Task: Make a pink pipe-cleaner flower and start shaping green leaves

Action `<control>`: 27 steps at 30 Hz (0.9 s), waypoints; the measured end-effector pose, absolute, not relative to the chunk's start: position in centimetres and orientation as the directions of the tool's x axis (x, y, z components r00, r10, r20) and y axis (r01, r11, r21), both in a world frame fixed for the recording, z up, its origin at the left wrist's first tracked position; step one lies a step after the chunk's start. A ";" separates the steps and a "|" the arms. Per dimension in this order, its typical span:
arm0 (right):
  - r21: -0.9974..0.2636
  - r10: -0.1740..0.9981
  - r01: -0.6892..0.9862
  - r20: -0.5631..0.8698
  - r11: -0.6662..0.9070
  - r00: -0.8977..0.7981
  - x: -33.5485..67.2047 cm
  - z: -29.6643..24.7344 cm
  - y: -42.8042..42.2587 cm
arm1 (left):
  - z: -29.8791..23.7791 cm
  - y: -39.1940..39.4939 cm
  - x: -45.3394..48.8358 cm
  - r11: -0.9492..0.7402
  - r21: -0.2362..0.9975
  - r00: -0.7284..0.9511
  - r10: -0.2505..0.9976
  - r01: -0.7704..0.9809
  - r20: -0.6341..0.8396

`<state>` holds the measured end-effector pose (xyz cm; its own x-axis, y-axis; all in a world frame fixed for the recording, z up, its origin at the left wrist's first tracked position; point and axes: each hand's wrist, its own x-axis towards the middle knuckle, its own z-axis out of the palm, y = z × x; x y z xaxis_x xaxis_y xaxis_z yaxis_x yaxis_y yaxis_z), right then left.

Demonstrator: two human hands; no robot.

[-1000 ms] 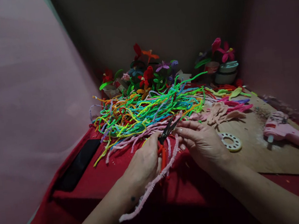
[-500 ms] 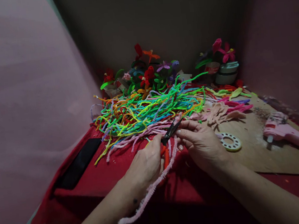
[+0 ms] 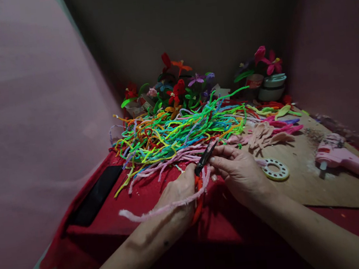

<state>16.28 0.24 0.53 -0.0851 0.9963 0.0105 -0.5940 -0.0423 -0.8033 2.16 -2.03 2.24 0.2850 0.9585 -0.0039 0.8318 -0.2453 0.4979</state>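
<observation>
My left hand is closed around scissors with orange handles and dark blades that point up and to the right. In the pinched fingers of my right hand is a fuzzy pink pipe cleaner, held close beside the blades. Its long free end curves down and trails leftward over my left wrist. Whether the blades touch it is hard to make out. Just beyond both hands lies a tangled heap of coloured pipe cleaners, with pink ones along its near edge.
A dark phone lies at left on the red cloth. On the board at right are a white ring with holes, pale pink petal shapes and a pink glue gun. Pipe-cleaner flowers stand behind.
The pink pipe cleaner's free end has swung up and left, now lying across my left wrist. Both hands and the scissors have shifted only slightly left.
</observation>
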 end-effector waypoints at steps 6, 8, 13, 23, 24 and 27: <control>-0.817 0.997 -0.573 -0.019 -0.062 -0.081 16.2 0.5 0.1 | 2.4 -1.7 2.7 -0.104 0.399 0.169 0.977 0.911 -0.133; -0.832 0.993 -0.547 -0.039 -0.092 -0.107 16.2 0.4 0.1 | 2.6 -1.5 2.7 -0.079 0.380 0.135 0.983 0.921 -0.124; -0.790 0.985 -0.595 -0.065 -0.147 -0.157 16.2 0.8 0.1 | 2.8 -0.3 1.9 -0.209 0.544 0.205 0.976 0.813 0.069; -0.748 0.951 -0.633 0.010 -0.199 -0.310 16.1 -0.1 0.1 | 4.5 0.3 3.0 -0.006 0.990 0.272 0.961 -0.141 0.044; -0.755 0.946 -0.625 0.016 -0.201 -0.324 16.1 0.0 0.1 | 4.5 0.3 3.1 0.002 0.988 0.268 0.963 -0.152 0.039; -0.797 0.962 -0.583 0.009 -0.158 -0.274 16.4 0.4 0.1 | 4.4 0.5 3.1 0.005 0.989 0.230 0.973 -0.149 0.030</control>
